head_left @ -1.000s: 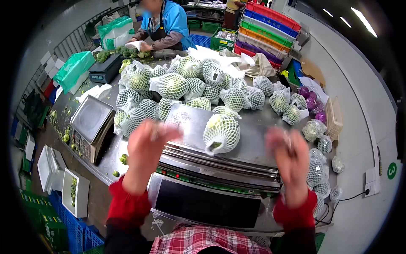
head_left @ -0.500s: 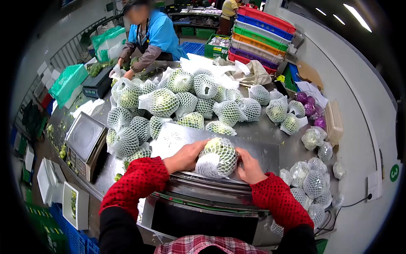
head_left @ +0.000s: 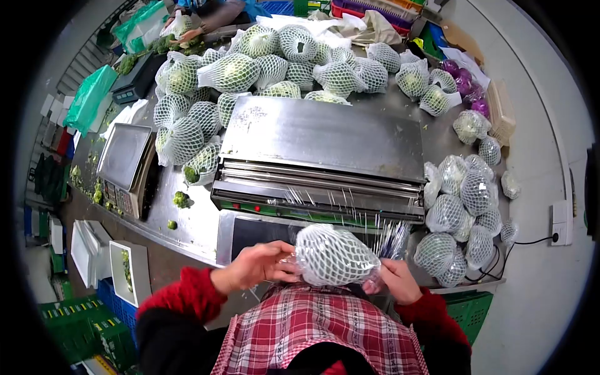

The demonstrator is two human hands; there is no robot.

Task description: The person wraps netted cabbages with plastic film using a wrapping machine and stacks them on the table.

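A vegetable in white foam netting (head_left: 334, 255), with clear film around it, is held close to the plaid apron. My left hand (head_left: 262, 267) pinches the film at its left end. At its right end my right hand (head_left: 394, 280) grips the gathered film. Film strands stretch between the bundle and the metal wrapping machine (head_left: 322, 134) just beyond. Many netted vegetables (head_left: 231, 73) are heaped behind the machine. Several film-wrapped ones (head_left: 445, 212) lie to its right.
Left of the machine stand a scale (head_left: 125, 156) and, farther back, a dark scale (head_left: 133, 78). Purple bagged vegetables (head_left: 464, 81) and a beige basket (head_left: 498, 112) are at the right wall. A co-worker's hands (head_left: 187, 36) show at the top left.
The netted vegetable has moved from the machine's top towards my body, both hands with it. Film now stretches around it. The view has tilted downwards.
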